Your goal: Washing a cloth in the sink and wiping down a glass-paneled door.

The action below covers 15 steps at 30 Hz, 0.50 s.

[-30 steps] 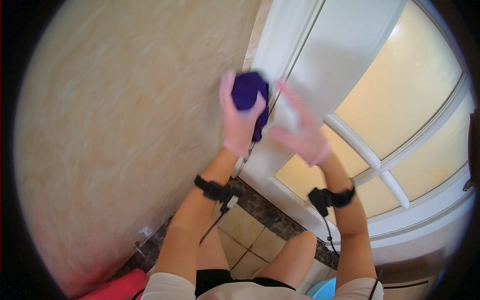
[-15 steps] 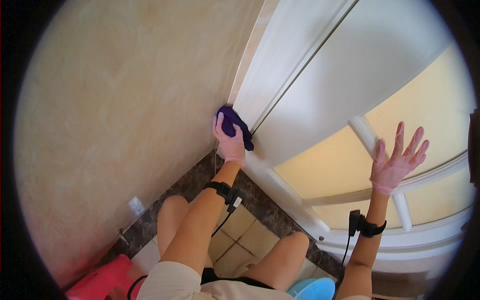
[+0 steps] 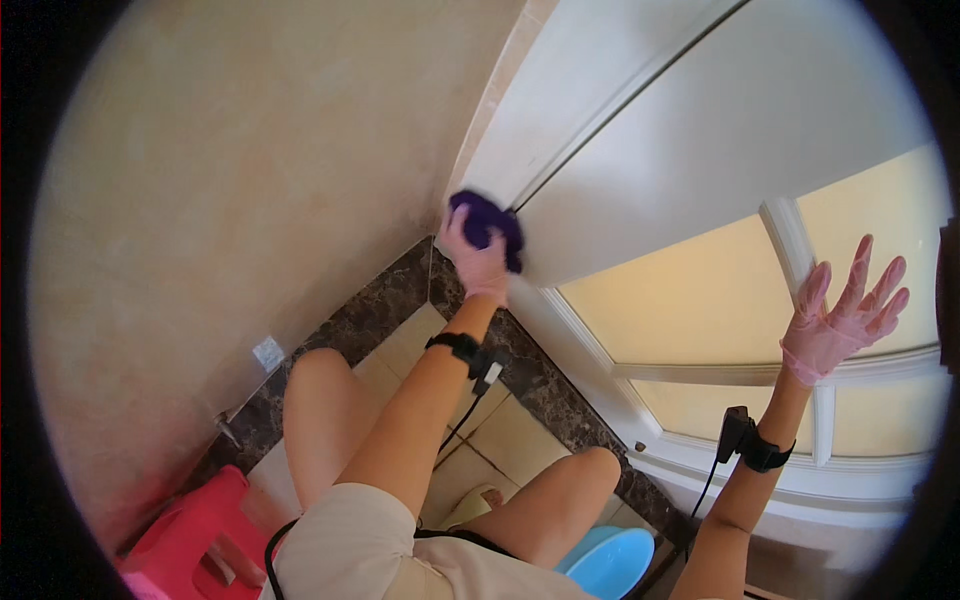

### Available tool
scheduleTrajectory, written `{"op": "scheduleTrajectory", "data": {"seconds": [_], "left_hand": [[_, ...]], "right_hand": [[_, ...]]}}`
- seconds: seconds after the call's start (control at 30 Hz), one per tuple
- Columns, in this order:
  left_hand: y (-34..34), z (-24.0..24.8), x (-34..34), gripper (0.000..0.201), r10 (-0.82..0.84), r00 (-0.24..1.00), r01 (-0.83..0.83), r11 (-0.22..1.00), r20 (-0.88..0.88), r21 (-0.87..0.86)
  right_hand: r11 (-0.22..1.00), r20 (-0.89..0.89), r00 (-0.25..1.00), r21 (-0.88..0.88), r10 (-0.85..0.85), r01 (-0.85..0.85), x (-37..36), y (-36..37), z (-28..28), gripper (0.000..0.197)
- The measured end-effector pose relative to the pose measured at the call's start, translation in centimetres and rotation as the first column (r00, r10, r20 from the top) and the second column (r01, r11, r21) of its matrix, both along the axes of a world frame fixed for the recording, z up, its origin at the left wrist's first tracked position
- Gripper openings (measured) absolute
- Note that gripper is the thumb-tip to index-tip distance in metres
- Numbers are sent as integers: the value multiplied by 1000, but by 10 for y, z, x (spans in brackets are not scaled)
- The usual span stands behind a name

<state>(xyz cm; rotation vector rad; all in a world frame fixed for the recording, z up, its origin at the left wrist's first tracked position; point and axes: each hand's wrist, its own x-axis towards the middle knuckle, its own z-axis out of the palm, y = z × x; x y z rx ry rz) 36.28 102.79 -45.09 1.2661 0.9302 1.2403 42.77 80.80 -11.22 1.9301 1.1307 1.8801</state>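
A dark purple cloth (image 3: pixel 490 228) is bunched under my left hand (image 3: pixel 478 257), which wears a pink see-through glove. My fingers curl around the cloth and press it against the white door frame (image 3: pixel 545 110), close to the corner with the beige wall. My right hand (image 3: pixel 845 312), gloved the same way, has its fingers spread and holds nothing. It is over the yellowish panes (image 3: pixel 690 295) of the white door; whether the palm touches the door I cannot tell. Each forearm carries a black strap with a small box and cable.
Dark marbled skirting (image 3: pixel 385 292) runs along the foot of the walls. At lower left stands a red plastic stool (image 3: pixel 190 535), and a light blue basin (image 3: pixel 612 560) sits beside my right knee. Tan floor tiles (image 3: pixel 500 435) show between my legs. A small pale plate (image 3: pixel 268 353) is on the left wall.
The view has shifted, with more stool and basin showing. My left hand still holds the cloth at the door frame, and my right hand stays spread by the panes.
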Motion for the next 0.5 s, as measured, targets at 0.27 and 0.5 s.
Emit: {"op": "scheduleTrajectory", "data": {"seconds": [0.27, 0.5], "left_hand": [[10, 73, 4, 54, 50, 993, -84, 936, 109, 341], [27, -39, 19, 49, 135, 983, -130, 990, 128, -46]], "right_hand": [[997, -14, 997, -41, -71, 71, 10, -14, -6, 39], [991, -21, 993, -70, -114, 112, 2, -15, 2, 33]]}}
